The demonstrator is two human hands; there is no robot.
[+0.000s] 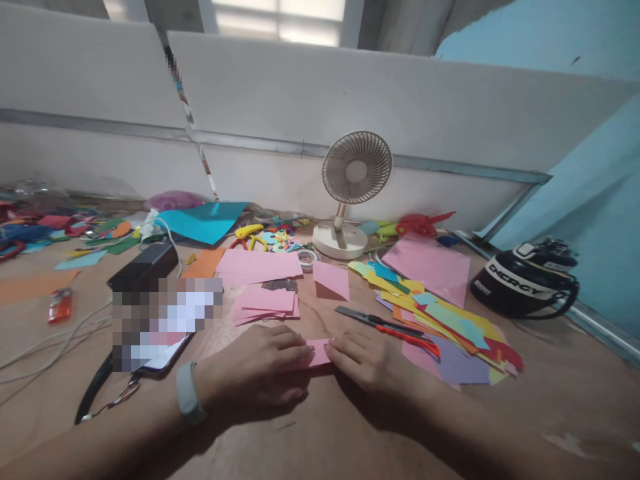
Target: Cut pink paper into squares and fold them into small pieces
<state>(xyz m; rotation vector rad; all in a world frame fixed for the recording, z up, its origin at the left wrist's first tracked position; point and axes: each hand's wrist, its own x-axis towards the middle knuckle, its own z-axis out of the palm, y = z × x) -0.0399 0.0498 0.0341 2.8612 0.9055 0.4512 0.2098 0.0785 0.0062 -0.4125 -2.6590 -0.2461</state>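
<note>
We look down at two bare hands on a wooden worktop [320, 447], working on a small pink paper strip [320, 357] that lies between them, near the front. The left hand [275, 357], with a pale wristband [189, 392], covers the strip's left part; the right hand [363, 360] has its fingertips on the right end. Each grip is closed on the paper, fingers pressed together, though we cannot tell how the thumbs meet it underneath. Just beyond the left hand we see a stack of pink paper pieces [267, 302], and right of that a folded pink card [331, 281]. A box cutter [363, 317] lies just beyond the right hand, near a loose pile of coloured paper [457, 327]. Farther right stands a black jug [523, 283] marked "ENERGY". To the left we find a partly pixelated smartphone [173, 353] and an orange lighter [61, 307]. At the back, a cream desk fan [357, 172] faces us.
</note>
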